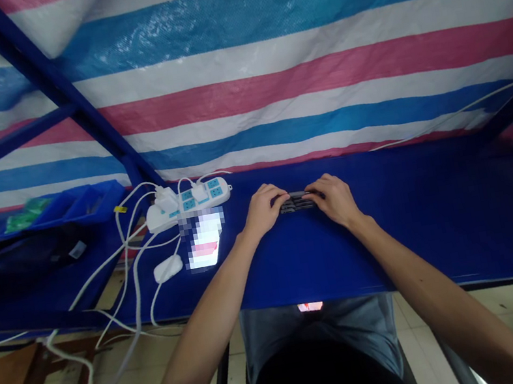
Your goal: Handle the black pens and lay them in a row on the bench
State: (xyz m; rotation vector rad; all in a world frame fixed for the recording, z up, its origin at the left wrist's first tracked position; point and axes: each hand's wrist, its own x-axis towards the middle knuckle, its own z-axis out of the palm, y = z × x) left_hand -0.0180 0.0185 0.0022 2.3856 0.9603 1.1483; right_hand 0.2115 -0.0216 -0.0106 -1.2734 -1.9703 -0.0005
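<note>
Several thin black pieces (296, 201), gathered in a small stack, rest on the blue table (307, 256) in front of me. My left hand (266, 207) grips the stack's left end, thumb toward the near side and fingers behind. At the right end, my right hand (333, 197) holds it in the same way, fingers curled. Both hands touch the pieces, and only the stack's middle shows between them. What exactly the pieces are is too small to tell.
Left of my hands are a white power strip (189, 204) with plugs, a lit phone (205, 240), a white adapter (167, 268) and looping white cables. Farther left are blue bins (84, 202) and a black bag (25, 262). Striped sheeting (268, 90) hangs behind.
</note>
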